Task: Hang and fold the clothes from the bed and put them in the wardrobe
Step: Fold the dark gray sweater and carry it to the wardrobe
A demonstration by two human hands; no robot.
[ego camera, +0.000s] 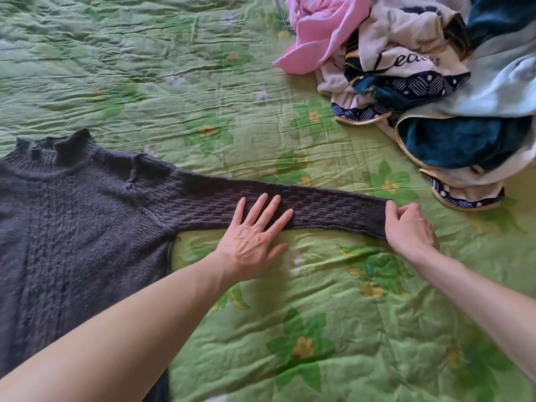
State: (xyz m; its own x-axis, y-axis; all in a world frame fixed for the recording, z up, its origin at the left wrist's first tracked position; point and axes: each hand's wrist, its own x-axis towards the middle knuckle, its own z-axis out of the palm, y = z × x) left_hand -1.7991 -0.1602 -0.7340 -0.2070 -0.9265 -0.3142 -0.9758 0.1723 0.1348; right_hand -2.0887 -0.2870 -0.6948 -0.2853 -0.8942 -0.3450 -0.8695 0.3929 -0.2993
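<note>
Right hand [407, 227] pinches sweater [72, 213] cuff; left hand [252, 233] flattens sleeve.

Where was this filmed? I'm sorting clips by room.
Most likely a bedroom: a green floral quilt covers the surface like a bed, a dark knit sweater lies spread on it, and a pile of clothes sits at the far right.

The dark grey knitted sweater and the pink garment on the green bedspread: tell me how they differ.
The dark grey knitted sweater lies spread flat with one sleeve stretched out; the pink garment sits crumpled in the pile of clothes. The sweater has a chunky textured knit; the pink garment looks smooth. The left hand presses the sweater's sleeve and the right hand pinches its cuff; no hand touches the pink garment. Both rest on the green bedspread.
</note>
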